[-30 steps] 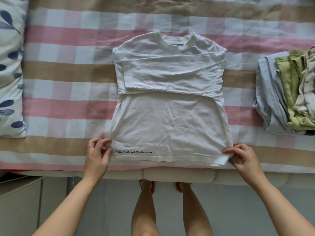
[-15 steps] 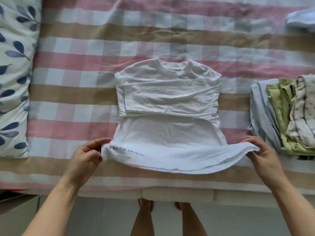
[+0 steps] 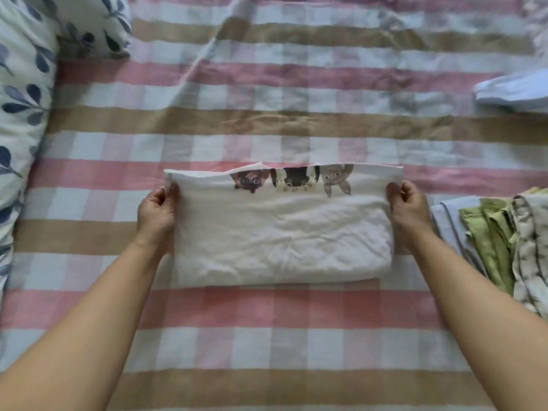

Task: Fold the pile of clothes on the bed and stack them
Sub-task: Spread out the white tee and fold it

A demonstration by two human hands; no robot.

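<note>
Both hands, left (image 3: 156, 209) and right (image 3: 408, 206), pinch the far corners of the folded white cotton T-shirt with animal print (image 3: 281, 232), lying mid-bed on the pink-and-tan checked sheet (image 3: 267, 336)

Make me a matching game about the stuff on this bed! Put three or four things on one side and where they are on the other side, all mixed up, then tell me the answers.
Things:
1. white T-shirt
2. leaf-print pillow
3. pile of clothes
4. light blue garment

Places:
A. far right, toward the top of the picture
B. along the left edge of the bed
C. in the middle, held by the left hand and right hand
D. right edge, just beside the right hand

Pairs: 1-C, 2-B, 3-D, 4-A
</note>
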